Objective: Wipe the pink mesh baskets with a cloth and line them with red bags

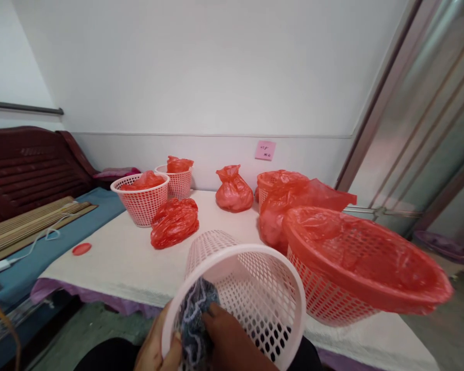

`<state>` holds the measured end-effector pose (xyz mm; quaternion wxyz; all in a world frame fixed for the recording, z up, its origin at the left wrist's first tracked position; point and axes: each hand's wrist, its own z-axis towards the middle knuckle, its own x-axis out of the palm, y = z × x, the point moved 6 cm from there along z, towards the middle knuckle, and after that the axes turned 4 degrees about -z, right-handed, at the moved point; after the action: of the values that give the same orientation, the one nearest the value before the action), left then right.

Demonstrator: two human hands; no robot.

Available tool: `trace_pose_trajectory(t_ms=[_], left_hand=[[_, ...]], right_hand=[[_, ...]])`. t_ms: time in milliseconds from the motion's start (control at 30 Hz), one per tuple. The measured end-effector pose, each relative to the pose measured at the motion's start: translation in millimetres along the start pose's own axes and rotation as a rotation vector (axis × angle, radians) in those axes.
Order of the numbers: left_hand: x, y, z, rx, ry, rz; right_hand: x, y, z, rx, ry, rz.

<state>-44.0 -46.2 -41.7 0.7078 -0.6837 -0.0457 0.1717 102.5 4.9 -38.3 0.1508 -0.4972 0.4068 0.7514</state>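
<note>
A pale pink perforated plastic basket (272,275) lies tilted at the front of the table, its mouth toward me. My left hand (160,345) grips its rim at the lower left, thumb on the inside and fingers on the outer wall. Inside the basket, my right hand (230,335) presses a blue-grey patterned cloth (197,309) against the left wall, its fingers closed on the cloth. The fingertips are partly hidden in the folds. Right beside this basket stands a larger pink basket (332,296) lined with a red plastic bag (355,232).
Behind are a crumpled red bag (175,221), a knotted red bag (234,191), and bag-holding baskets (141,203) at the left and right. A small red disc (81,249) lies on the white table covering (119,268). A pink note (265,150) is on the wall.
</note>
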Motion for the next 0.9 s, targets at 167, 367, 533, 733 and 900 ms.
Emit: trace_pose_trajectory(t_ms=[167, 367, 533, 733, 900], left_hand=[[-17, -26, 17, 0.056, 0.008, 0.099], [-13, -55, 19, 0.165, 0.03, 0.263], [-19, -63, 21, 0.11, -0.013, 0.297], [-16, -81, 26, 0.185, 0.015, 0.461], [-9, -102, 29, 0.284, 0.053, 0.508]], right_hand=[[14, -17, 2, -0.006, 0.042, -0.42], [-14, -49, 3, 0.128, 0.043, -0.629], [-70, -44, -8, 0.101, -0.127, -0.594], [-129, -35, -38, -0.01, -0.55, -0.628], [-145, -26, -61, -0.053, -0.696, -0.662]])
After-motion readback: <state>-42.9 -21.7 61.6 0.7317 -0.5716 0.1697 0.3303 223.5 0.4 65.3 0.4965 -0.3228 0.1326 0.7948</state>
